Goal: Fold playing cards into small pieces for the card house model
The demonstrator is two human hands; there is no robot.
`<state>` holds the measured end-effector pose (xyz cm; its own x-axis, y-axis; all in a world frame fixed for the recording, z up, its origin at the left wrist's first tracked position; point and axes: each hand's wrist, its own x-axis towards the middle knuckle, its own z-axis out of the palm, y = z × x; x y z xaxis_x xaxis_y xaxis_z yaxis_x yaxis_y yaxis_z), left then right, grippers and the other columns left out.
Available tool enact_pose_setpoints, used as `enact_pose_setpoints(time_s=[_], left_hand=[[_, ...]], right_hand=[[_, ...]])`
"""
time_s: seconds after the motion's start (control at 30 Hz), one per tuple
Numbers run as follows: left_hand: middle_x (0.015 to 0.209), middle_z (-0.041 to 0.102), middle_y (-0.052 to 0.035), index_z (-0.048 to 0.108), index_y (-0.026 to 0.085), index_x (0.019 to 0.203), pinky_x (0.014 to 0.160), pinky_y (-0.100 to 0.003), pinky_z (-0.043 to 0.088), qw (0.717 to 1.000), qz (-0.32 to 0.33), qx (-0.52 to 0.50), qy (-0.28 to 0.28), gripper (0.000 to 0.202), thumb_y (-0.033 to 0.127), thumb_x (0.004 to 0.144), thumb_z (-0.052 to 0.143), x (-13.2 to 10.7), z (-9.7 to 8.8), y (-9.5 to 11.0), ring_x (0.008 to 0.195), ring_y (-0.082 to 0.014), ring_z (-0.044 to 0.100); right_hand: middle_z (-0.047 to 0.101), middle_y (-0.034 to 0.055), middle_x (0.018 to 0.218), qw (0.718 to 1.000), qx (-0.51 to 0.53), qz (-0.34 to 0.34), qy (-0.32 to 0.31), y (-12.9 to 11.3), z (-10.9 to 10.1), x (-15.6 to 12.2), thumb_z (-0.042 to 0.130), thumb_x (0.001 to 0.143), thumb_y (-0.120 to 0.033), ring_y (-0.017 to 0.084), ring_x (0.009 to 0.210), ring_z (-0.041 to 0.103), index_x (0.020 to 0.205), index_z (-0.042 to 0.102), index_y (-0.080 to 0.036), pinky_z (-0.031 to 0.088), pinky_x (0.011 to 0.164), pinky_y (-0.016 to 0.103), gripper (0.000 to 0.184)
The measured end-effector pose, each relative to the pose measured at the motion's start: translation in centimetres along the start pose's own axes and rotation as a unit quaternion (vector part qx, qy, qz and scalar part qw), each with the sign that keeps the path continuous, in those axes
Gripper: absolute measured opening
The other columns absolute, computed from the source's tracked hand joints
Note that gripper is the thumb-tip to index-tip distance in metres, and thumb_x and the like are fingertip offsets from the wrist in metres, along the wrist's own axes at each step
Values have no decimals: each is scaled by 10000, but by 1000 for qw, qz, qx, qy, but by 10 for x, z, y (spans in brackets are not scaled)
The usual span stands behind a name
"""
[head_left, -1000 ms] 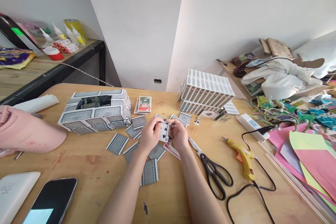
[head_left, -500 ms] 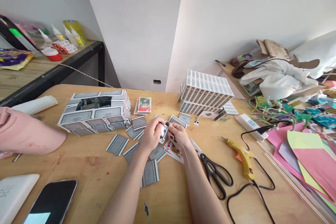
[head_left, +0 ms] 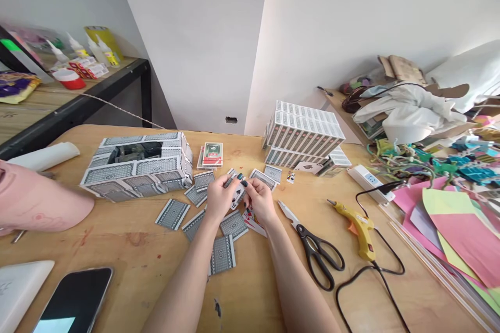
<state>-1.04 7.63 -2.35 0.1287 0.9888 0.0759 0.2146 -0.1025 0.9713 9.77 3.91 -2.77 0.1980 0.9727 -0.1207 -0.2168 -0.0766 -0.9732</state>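
Over the middle of the table, my left hand and my right hand meet with fingertips pinched on one playing card. Its black-and-white face shows between them. Several grey-backed cards lie scattered beneath and around my hands. A face-up court card is partly covered by my right hand. To the left stands a box covered with cards, with a dark opening in its top. Black-handled scissors lie just right of my right forearm.
Stacked card packs stand at the back right, and a green-and-red pack at the back. A yellow glue gun with its cord lies right, near a power strip and coloured paper. A phone and pink bottle are left.
My left thumb has come up against the card's upper edge, and my fingertips have shifted along it. The whole view has moved slightly; the scissors' blades now show fully.
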Motion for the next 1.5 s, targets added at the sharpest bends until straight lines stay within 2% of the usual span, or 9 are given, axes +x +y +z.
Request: enact_pose_setpoints(time_s=[0.17,0.33,0.53,0.67,0.87,1.13,1.37,1.43,1.5], left_hand=[[492,420,44,507,165,553,469,-216,285,1000,4,9,9,283,360,757,528,-1,-1,1,485,-96,373],[489,414,42,497,168,549,467,-218,278,998,34,60,-3,297,354,779,490,-2,-3,-1,488,-101,379],[547,517,13,596,170,690,498,-224,303,986,93,132,-30,296,362,838,427,-3,-2,-6,522,-118,440],[551,525,10,589,174,684,503,-218,313,979,116,161,-36,296,360,840,420,-3,0,-6,525,-118,455],[539,540,5,603,170,672,503,-214,322,978,117,171,-22,302,378,820,442,-4,0,-4,509,-114,458],[475,449,33,608,169,629,473,-214,297,986,87,141,-23,325,388,812,453,-4,-2,-2,464,-104,412],[504,495,29,603,160,598,463,-211,316,998,25,43,-35,289,367,776,511,-1,-5,2,494,-105,440],[592,577,11,644,161,698,490,-215,359,999,19,-1,-30,247,372,765,535,1,-5,3,549,-120,503],[759,648,-20,646,170,895,578,-228,429,998,20,-63,-6,256,364,747,570,2,-5,5,678,-145,578]], right_hand=[[498,-63,338,998,36,44,-23,-2,0,-2,606,692,-497,59,241,345,713,511,-176,224,282,170,335],[530,-44,372,987,93,107,-71,-4,-8,0,642,647,-382,94,275,451,723,541,-165,282,281,174,252],[391,-89,324,997,6,65,-34,-7,-4,2,571,712,-374,52,222,333,560,455,-185,143,258,174,269],[301,-105,374,998,-4,54,16,-8,3,2,528,685,-310,19,255,244,500,395,-190,136,273,174,258],[320,-99,327,998,-32,60,-17,-10,0,-2,470,697,-320,44,224,304,534,447,-187,112,266,176,212],[501,-35,299,994,17,79,-72,-9,-4,-6,439,672,-286,77,225,362,645,539,-169,184,284,174,157],[557,-22,382,989,47,70,-117,-11,-7,-11,405,671,-241,84,289,394,728,557,-163,235,337,187,180],[542,-37,398,991,49,63,-108,-11,-6,-11,438,684,-252,78,318,390,761,568,-161,248,365,189,177],[513,-54,407,994,58,49,-82,-11,-5,-10,496,707,-288,72,343,382,818,580,-161,252,384,189,188]])
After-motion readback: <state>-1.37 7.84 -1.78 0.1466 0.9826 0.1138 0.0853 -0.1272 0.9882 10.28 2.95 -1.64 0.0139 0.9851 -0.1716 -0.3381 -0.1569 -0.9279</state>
